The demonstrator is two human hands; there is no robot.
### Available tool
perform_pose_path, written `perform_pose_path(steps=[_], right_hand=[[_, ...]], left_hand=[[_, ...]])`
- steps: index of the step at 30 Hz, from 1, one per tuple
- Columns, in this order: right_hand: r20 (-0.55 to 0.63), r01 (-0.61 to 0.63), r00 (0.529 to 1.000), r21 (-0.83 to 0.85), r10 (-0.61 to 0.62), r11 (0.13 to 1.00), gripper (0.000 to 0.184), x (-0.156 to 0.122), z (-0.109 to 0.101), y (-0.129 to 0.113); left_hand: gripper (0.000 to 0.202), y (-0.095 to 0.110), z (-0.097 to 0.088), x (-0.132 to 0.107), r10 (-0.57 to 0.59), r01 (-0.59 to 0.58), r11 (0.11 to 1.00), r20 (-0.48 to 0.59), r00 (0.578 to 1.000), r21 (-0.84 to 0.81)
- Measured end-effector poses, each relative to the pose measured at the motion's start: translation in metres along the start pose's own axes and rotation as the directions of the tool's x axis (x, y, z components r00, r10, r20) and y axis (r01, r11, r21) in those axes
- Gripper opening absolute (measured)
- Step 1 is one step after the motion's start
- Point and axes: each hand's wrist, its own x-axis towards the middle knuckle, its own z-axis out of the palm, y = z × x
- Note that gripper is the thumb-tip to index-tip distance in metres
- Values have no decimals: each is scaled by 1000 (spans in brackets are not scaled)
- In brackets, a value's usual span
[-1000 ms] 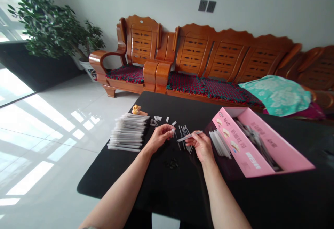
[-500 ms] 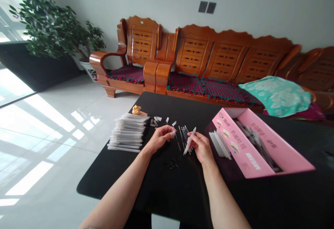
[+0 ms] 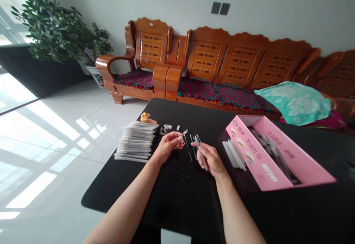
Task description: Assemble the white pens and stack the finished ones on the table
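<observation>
My right hand [image 3: 212, 159] grips a white pen barrel [image 3: 202, 157], its far tip down among several thin dark refills [image 3: 193, 143] lying on the black table [image 3: 177, 196]. My left hand [image 3: 168, 144] pinches a small white pen cap [image 3: 181, 139] between thumb and fingers, just left of the refills. A stack of assembled white pens [image 3: 136, 141] lies to the left of that hand. Loose white caps [image 3: 169, 127] lie beyond the hands. A little heap of small black parts [image 3: 182, 174] sits between my forearms.
A pink cardboard box [image 3: 280, 162] with dark refills inside stands at the right, with a bundle of white barrels [image 3: 234, 154] beside it. A small orange figurine [image 3: 144, 117] stands behind the pen stack. Wooden sofas and a potted plant lie beyond the table.
My right hand swung the pen barrel from lying crosswise to pointing away and lowered its tip to the refills. My left hand kept the cap and shifted slightly.
</observation>
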Motion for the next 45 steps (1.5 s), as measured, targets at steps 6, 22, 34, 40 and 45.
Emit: perform_pose_path(steps=[6,22,34,40,45], right_hand=[[106,2,994,-283,29,959,45,-1,1,-2],[107,-23,992,-345,63,938,37,-1,4,-7],[98,-4,994,-366,43,931,35,1,3,1],[110,-6,993,-271,37,963,35,-1,2,4],[158,-80,984,-25,83,996,32,-2,-1,7]], left_hand=[[36,-2,1,0,-21,21,1000,1,1000,-9],[36,-2,7,0,76,-79,973,20,997,219],[44,-6,7,0,57,-56,869,13,998,491],[45,-5,16,-2,26,-38,918,35,999,395],[41,1,26,-8,110,-133,927,84,990,350]])
